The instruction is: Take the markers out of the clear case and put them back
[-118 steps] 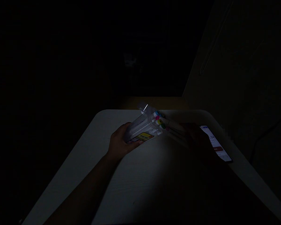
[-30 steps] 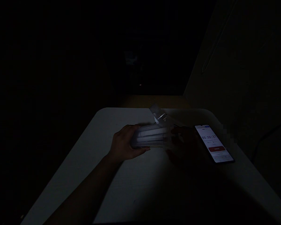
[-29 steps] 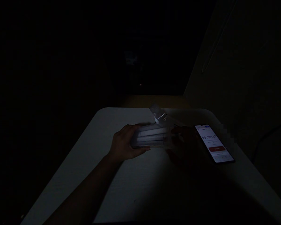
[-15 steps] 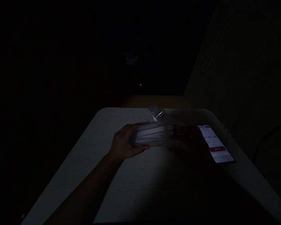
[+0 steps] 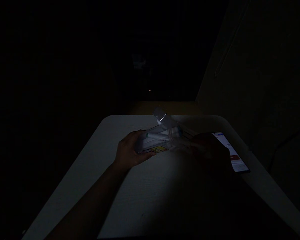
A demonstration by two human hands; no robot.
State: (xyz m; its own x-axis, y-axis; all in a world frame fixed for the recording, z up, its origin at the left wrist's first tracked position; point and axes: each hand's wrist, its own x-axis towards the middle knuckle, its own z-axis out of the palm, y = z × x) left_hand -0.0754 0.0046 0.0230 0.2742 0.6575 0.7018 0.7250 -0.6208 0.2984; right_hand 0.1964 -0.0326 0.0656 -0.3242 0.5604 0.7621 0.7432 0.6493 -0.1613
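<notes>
A clear, yellow-labelled case (image 5: 155,149) holds white markers (image 5: 157,136). The left hand (image 5: 128,149) clamps its nine-o'clock end; the right hand (image 5: 208,150), at three o'clock, is too dark to tell its grip.

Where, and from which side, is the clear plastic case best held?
The clear plastic case is probably best gripped around its left end, coming from the left, as the left hand does: its body is long, and its raised flap is nearer the right hand.
</notes>
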